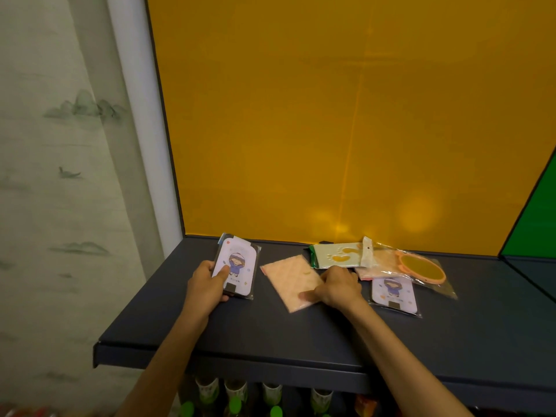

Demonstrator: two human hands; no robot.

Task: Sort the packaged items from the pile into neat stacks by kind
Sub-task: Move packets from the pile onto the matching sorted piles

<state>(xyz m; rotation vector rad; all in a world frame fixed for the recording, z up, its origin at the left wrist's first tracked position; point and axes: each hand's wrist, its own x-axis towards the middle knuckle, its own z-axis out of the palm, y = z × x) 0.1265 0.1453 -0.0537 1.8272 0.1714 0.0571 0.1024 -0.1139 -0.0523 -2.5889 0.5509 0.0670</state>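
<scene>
On the dark shelf (270,332) my left hand (209,284) grips the left edge of a stack of lilac cartoon-girl packets (239,266), thumb on top. My right hand (338,287) presses its fingers on the right edge of a flat pink packet (290,281) lying in the middle. Behind my right hand lies a green packet with yellow footprints (337,254). To the right sit a clear bag with an orange oval mirror (421,267), another pink packet (368,273) partly under it, and one more cartoon-girl packet (394,294).
A yellow panel (346,121) closes the back of the shelf and a green panel (538,218) the right side. Bottles with green caps (234,398) stand below the shelf. A painted curtain (60,176) hangs at the left.
</scene>
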